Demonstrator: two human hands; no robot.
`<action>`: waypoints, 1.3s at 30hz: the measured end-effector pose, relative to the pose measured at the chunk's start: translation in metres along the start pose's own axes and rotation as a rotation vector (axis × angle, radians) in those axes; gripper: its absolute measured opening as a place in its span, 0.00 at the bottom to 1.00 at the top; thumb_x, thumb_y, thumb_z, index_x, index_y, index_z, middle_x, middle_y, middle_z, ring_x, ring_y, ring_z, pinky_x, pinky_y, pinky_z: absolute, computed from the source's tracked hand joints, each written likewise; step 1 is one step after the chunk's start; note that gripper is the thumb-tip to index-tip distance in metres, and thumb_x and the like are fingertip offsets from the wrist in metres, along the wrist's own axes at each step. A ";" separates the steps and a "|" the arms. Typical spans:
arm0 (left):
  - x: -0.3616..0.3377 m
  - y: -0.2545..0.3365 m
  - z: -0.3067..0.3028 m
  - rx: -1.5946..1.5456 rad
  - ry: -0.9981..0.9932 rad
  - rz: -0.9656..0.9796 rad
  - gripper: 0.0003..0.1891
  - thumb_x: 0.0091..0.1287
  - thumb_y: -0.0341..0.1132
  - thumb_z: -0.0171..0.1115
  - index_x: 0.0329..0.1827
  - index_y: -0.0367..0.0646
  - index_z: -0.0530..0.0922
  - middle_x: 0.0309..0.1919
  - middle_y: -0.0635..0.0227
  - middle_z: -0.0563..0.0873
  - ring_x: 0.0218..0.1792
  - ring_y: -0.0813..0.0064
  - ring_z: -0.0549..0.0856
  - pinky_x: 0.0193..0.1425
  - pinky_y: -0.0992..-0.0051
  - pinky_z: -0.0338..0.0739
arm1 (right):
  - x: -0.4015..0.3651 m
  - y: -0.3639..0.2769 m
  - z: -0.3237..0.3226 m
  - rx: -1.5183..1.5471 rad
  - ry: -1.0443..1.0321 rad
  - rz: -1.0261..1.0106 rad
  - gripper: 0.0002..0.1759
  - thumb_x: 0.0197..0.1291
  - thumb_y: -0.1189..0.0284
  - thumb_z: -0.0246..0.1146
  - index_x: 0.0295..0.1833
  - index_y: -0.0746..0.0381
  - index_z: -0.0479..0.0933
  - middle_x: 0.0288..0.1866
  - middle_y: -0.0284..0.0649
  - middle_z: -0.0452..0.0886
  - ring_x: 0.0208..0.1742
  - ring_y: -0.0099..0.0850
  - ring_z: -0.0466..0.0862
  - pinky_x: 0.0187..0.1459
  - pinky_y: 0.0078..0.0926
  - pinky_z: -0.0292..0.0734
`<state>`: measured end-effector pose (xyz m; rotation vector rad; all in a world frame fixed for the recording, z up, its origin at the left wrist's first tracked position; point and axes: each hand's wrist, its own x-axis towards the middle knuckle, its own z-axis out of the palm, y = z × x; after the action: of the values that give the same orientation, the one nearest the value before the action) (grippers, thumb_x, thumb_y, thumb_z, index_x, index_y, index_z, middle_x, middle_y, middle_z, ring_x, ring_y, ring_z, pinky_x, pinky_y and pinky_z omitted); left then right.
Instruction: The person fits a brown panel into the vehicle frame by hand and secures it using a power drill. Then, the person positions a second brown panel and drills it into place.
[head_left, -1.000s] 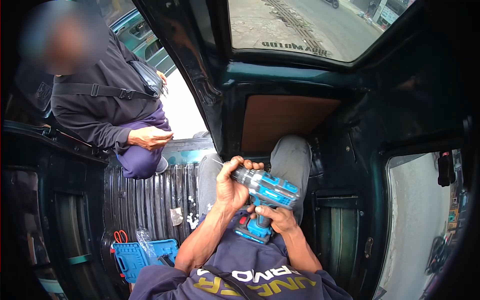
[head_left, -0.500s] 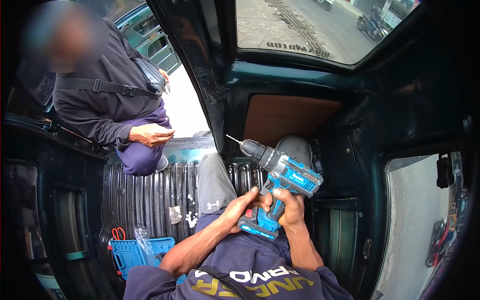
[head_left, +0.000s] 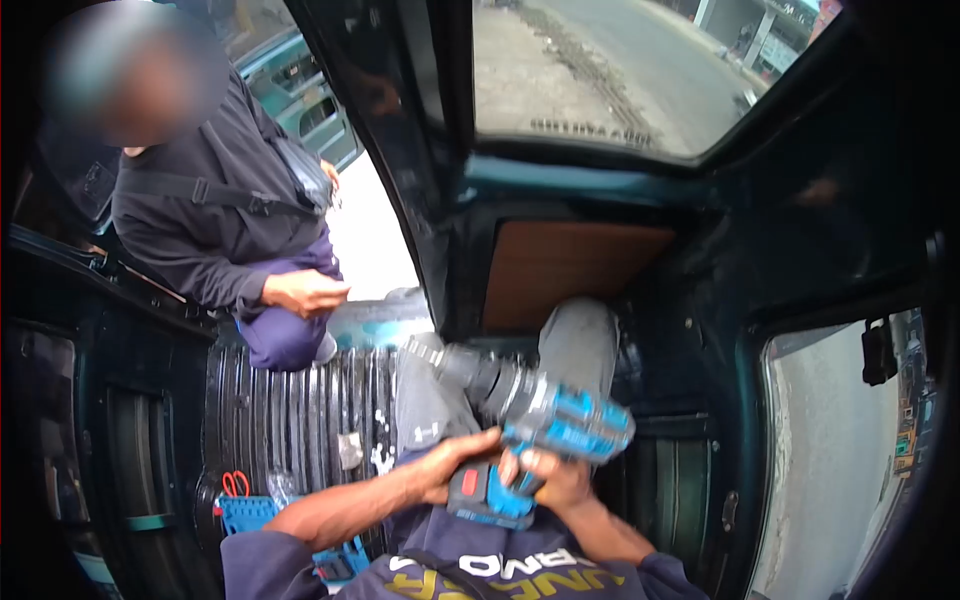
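Our right hand (head_left: 560,480) is wrapped around the handle of the drill (head_left: 575,418), its grip closed. Our left hand (head_left: 450,465) lies against the battery (head_left: 490,492) and lower handle; its fingers are partly hidden, so we cannot tell how firmly they close. The drill is above our lap, its front end toward our left leg (head_left: 428,410), and its tip is blurred.

The blue case (head_left: 248,513) sits on the floor (head_left: 300,420) to our left, partly covered by our left forearm. A clear bag (head_left: 283,487) is at its upper edge, with orange handles (head_left: 234,484) just beside it; we cannot make out what else it holds.

Ribbed floor stretches between the case and the doorway (head_left: 375,230), with a pale scrap (head_left: 350,450) on it. Another person (head_left: 215,200) is beside that opening, one hand near the knee, well apart from ours. Ahead, the brown panel (head_left: 565,270) rises beyond our right knee (head_left: 580,345), below the window (head_left: 600,80).
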<state>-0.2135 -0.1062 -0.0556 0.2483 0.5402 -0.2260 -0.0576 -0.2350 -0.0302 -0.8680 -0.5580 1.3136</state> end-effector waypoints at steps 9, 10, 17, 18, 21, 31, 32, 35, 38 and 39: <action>-0.042 0.004 -0.021 0.044 0.028 0.138 0.25 0.79 0.49 0.51 0.64 0.34 0.74 0.55 0.54 0.84 0.52 0.56 0.85 0.65 0.58 0.79 | 0.035 -0.008 -0.013 -0.756 -0.073 -0.321 0.19 0.67 0.66 0.65 0.59 0.66 0.80 0.50 0.39 0.88 0.50 0.29 0.88 0.56 0.33 0.82; -0.039 0.007 -0.022 0.096 0.039 0.149 0.26 0.79 0.50 0.51 0.65 0.34 0.74 0.55 0.54 0.84 0.52 0.56 0.85 0.65 0.57 0.79 | 0.035 -0.006 -0.011 -0.759 -0.067 -0.338 0.19 0.67 0.66 0.65 0.58 0.66 0.80 0.50 0.39 0.88 0.50 0.29 0.88 0.56 0.33 0.82; -0.033 -0.001 -0.026 0.444 0.076 0.243 0.27 0.79 0.51 0.52 0.67 0.34 0.73 0.57 0.53 0.83 0.54 0.56 0.85 0.66 0.57 0.80 | 0.048 -0.007 -0.006 -0.822 -0.045 -0.454 0.19 0.66 0.65 0.66 0.57 0.65 0.81 0.48 0.39 0.88 0.48 0.30 0.87 0.54 0.33 0.82; -0.024 -0.003 -0.018 0.486 0.087 0.257 0.27 0.79 0.51 0.52 0.67 0.34 0.73 0.57 0.53 0.83 0.54 0.56 0.85 0.66 0.56 0.80 | 0.048 -0.006 -0.004 -0.827 -0.046 -0.464 0.19 0.66 0.64 0.66 0.57 0.65 0.81 0.48 0.39 0.88 0.48 0.30 0.87 0.54 0.33 0.82; -0.024 0.007 -0.015 0.619 0.104 0.282 0.28 0.79 0.51 0.52 0.68 0.34 0.72 0.58 0.53 0.83 0.55 0.56 0.85 0.66 0.56 0.80 | 0.046 -0.006 -0.001 -0.852 -0.028 -0.493 0.19 0.66 0.64 0.66 0.56 0.64 0.81 0.47 0.39 0.88 0.48 0.30 0.87 0.53 0.33 0.82; -0.040 -0.002 -0.047 1.064 0.184 0.418 0.31 0.79 0.52 0.52 0.71 0.34 0.70 0.60 0.53 0.82 0.57 0.56 0.85 0.67 0.55 0.80 | 0.048 -0.015 0.007 -0.936 -0.027 -0.617 0.19 0.64 0.61 0.67 0.54 0.63 0.82 0.45 0.39 0.88 0.46 0.30 0.87 0.51 0.33 0.81; -0.035 -0.003 -0.044 1.115 0.194 0.431 0.31 0.79 0.53 0.53 0.72 0.34 0.70 0.61 0.53 0.82 0.57 0.56 0.85 0.67 0.55 0.80 | 0.050 -0.016 0.008 -0.942 -0.025 -0.635 0.19 0.64 0.61 0.67 0.54 0.63 0.82 0.45 0.39 0.88 0.45 0.30 0.87 0.51 0.33 0.81; -0.028 -0.016 -0.051 1.251 0.215 0.445 0.32 0.78 0.53 0.53 0.73 0.34 0.70 0.62 0.53 0.82 0.58 0.55 0.85 0.67 0.54 0.80 | 0.045 -0.014 0.010 -0.959 -0.004 -0.664 0.19 0.64 0.60 0.67 0.53 0.62 0.83 0.44 0.39 0.88 0.45 0.30 0.86 0.50 0.33 0.81; -0.020 -0.026 -0.055 1.381 0.238 0.467 0.32 0.78 0.53 0.53 0.73 0.34 0.69 0.62 0.53 0.82 0.58 0.55 0.85 0.67 0.54 0.81 | 0.041 -0.013 0.010 -0.981 0.008 -0.691 0.19 0.63 0.60 0.67 0.52 0.62 0.83 0.44 0.39 0.88 0.44 0.31 0.86 0.50 0.33 0.81; -0.023 -0.030 -0.062 1.420 0.252 0.469 0.33 0.78 0.53 0.53 0.74 0.34 0.69 0.63 0.52 0.82 0.58 0.55 0.85 0.67 0.54 0.81 | 0.038 -0.010 0.011 -0.982 0.008 -0.693 0.19 0.63 0.59 0.67 0.52 0.62 0.83 0.44 0.39 0.88 0.44 0.31 0.86 0.50 0.33 0.81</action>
<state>-0.2711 -0.1126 -0.1000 1.7800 0.4717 -0.0830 -0.0531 -0.1953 -0.0199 -1.2907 -1.4026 0.3434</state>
